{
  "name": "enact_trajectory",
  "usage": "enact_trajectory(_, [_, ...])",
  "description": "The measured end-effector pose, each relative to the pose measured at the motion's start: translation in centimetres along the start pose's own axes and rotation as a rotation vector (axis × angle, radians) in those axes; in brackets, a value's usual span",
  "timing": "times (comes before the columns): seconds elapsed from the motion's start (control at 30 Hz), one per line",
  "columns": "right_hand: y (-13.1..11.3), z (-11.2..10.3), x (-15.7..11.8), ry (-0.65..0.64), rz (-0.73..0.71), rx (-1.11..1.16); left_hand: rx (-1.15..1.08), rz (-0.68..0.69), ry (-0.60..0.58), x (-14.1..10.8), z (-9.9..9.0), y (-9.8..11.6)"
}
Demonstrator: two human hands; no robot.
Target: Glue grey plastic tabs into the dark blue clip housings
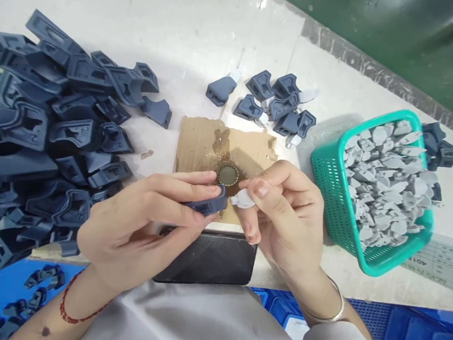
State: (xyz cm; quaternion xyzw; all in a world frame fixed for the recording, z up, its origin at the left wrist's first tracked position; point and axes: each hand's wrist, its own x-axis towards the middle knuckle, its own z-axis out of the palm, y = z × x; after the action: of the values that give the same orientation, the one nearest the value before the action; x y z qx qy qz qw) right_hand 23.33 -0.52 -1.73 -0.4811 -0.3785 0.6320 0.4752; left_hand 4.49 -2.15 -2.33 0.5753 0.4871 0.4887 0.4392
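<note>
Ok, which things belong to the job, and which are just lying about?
Probably job:
dark part in left hand
white piece in right hand
dark pile
far cluster
green basket of white pieces
stained cardboard

Probably lying about:
phone-like slab
printed sheet

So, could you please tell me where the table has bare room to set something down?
The widest bare patch of table lies beyond the dark pile of parts and the small cluster; a narrower one runs between them. It is crowded around the cardboard, with the left hand, right hand, phone and basket close by.
</note>
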Motion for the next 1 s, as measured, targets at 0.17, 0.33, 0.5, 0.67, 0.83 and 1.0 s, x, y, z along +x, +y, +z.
enact_trajectory(0.17, [0.0, 0.1, 0.0, 0.002, 0.005, -0.034, 0.020, -0.036, -0.024, 0.0, 0.0, 0.0])
enact_trajectory(0.33, [0.0, 0.3, -0.1, -0.001, 0.015, -0.047, -0.021, -0.083, -0.042, 0.0, 0.0, -0.2])
enact_trajectory(0.5, [0.1, 0.7, -0.3, 0.033, 0.001, -0.043, 0.042, -0.026, -0.056, -0.4, -0.1, -0.3])
enact_trajectory(0.67, [0.1, 0.6, -0.1, 0.032, 0.024, -0.091, 0.127, -0.087, -0.119, -0.3, 0.4, 0.0])
enact_trajectory(0.83, [-0.1, 0.3, 0.0, -0.006, -0.041, -0.086, 0.108, -0.003, -0.045, -0.2, 0.9, -0.6])
enact_trajectory(1.0, [0.0, 0.3, -0.1, -0.022, -0.179, -0.119, 0.199, 0.010, -0.075, 0.0, 0.8, -1.0])
